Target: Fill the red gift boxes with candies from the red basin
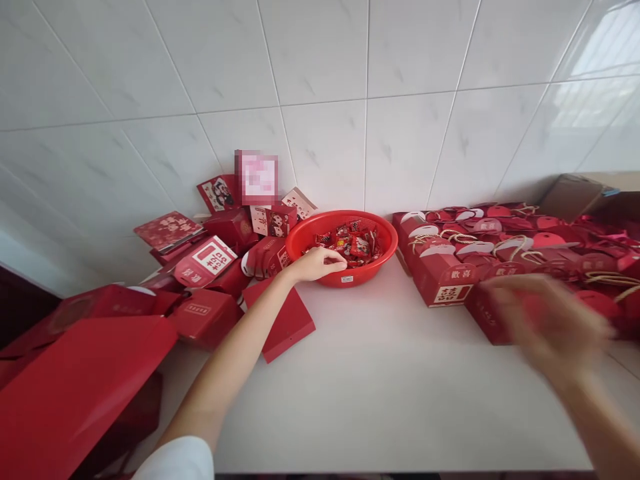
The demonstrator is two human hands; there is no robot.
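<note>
Over the near left rim of a red plastic basket is my left hand, its fingers pressed together. What they hold, if anything, is hidden. Small red wrapped packets lie inside the basket. My right hand is smeared by motion above the front right of the table, near a dark red box; its grip is unclear. Beside that box stands another red box with a cream label. A red box lies on the table by my left forearm.
Red boxes are piled loosely at the left, with a large red one nearest. Rows of red boxes with rope handles fill the right side. A brown carton stands behind them. A tiled wall borders the white table.
</note>
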